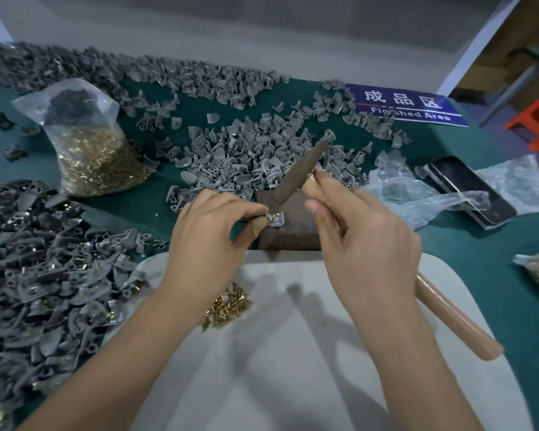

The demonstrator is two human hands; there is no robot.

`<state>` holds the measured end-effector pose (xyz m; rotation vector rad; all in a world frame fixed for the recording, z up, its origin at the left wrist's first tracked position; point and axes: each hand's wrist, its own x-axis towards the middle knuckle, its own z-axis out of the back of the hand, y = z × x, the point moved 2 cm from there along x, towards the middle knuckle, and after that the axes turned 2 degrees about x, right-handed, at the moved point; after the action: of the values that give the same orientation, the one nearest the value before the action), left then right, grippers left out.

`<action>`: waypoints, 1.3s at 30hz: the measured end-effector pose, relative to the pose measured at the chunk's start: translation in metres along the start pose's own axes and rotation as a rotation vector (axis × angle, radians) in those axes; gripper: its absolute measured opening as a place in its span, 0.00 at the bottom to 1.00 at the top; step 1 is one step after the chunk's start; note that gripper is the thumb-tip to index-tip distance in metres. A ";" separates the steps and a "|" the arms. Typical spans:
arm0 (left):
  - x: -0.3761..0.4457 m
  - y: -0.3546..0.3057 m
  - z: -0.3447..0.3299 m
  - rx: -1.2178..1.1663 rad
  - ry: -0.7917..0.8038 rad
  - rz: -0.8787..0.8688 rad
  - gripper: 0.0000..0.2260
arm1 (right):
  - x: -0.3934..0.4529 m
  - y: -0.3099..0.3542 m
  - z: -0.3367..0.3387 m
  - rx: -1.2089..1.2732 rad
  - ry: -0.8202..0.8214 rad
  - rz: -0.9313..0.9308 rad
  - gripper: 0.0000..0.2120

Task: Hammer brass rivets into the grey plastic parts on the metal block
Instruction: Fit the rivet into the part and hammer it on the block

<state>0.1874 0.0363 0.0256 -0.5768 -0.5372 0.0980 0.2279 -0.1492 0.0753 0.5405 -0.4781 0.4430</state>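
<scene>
My left grip (212, 231) pinches one grey part (276, 219), a brass rivet (274, 216) in it, on the near left corner of the metal block (288, 222). My right grip (361, 241) is curled round the one hammer (296, 174), its head raised just above the block. A loose pile of rivets (226, 306) lies on the white sheet (293, 368) at the worktop's (479, 244) near edge. Two bags of rivets (97, 157) stand left and right. Grey parts, too many to count, heap beyond (246, 157) and left (38, 275).
</scene>
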 end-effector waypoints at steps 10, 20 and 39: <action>0.000 -0.003 0.006 0.105 -0.010 -0.037 0.05 | 0.001 0.000 0.008 0.077 -0.180 0.008 0.13; 0.001 -0.005 0.009 0.198 -0.016 -0.070 0.05 | -0.002 0.009 0.003 -0.048 0.038 0.054 0.15; 0.003 -0.005 0.012 0.166 -0.014 -0.044 0.06 | -0.001 -0.001 0.006 0.016 0.068 0.009 0.14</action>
<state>0.1834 0.0380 0.0379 -0.4023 -0.5490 0.1039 0.2257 -0.1540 0.0783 0.5375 -0.4119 0.4731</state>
